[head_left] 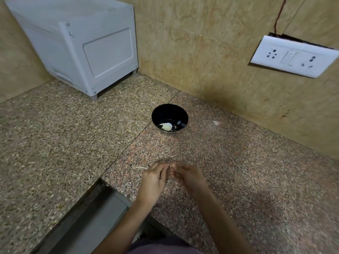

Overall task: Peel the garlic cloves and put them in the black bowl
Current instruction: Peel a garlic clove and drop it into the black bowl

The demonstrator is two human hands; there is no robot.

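The left hand (pixel 153 177) and right hand (pixel 187 176) pinch a tiny garlic clove (pixel 171 165), mostly hidden, well in front of the black bowl (pixel 169 111). The clove is probably light, hard and a bit slippery. Its thin, dry skin tears easily, so hold one end and pick at the other.

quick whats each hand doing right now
Left hand: fingers curled, pinching a small blurred item, probably garlic.
Right hand: fingers curled, pinching the same item.
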